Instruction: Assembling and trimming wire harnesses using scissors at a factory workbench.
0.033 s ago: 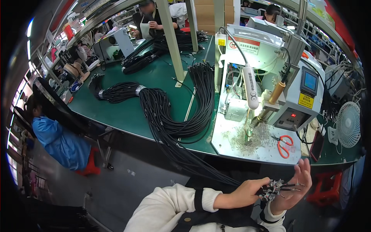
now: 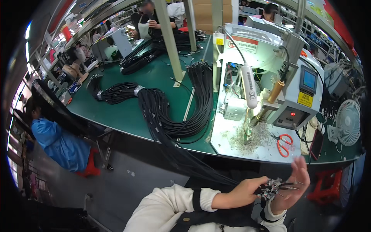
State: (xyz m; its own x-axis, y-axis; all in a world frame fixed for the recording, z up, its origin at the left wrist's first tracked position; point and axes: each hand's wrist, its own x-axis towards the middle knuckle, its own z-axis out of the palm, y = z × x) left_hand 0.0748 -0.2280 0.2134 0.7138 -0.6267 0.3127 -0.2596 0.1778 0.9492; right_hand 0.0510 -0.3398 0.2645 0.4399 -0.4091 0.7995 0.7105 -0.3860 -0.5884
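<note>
My left hand (image 2: 244,192) is closed around a bundle of black cables (image 2: 208,170) close to its metal-tipped ends. Those silvery cable ends (image 2: 272,187) fan out past my thumb toward the right. Beside them my right hand (image 2: 295,185) is raised with its fingers stretched out, its palm turned to the cable tips. A few longer ends lie across in front of that palm; whether they touch it I cannot tell. From my left hand the bundle runs up over the bench edge and joins a large looped heap of black cables (image 2: 154,106), tied with light bands.
A benchtop machine (image 2: 247,65) with a small screen stands on the green table (image 2: 112,112). Metal scraps (image 2: 251,141) and orange-handled snips (image 2: 285,145) lie on its white plate. A white fan (image 2: 348,121) is at right. A worker in blue (image 2: 60,141) sits at left.
The fingers of my right hand have shifted slightly to the left. My left hand keeps its grip on the cables, and the view has moved a little.
</note>
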